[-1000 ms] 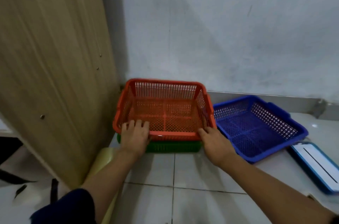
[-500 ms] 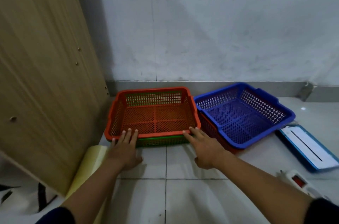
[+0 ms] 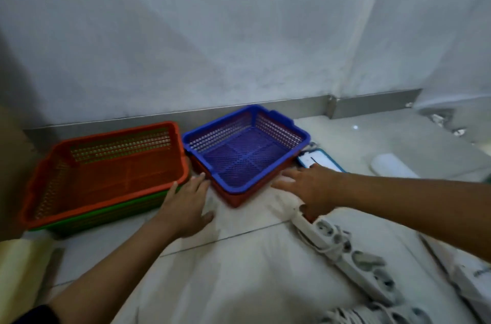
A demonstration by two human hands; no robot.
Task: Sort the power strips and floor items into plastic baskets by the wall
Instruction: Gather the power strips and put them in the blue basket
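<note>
1. Left of centre, the orange slotted plastic basket sits nested on a green plastic basket, against the wall.
2. Just right of it, the blue mesh plastic basket rests tilted in a red plastic basket.
3. The left hand lies flat, fingers straight, between the two stacks, fingertips near both rims.
4. The right hand reaches with fingers spread beside the blue basket's near corner; it's blurred, so contact is hard to call.
5. The white plastic power strip runs toward the lower right, one end under that hand.
</note>
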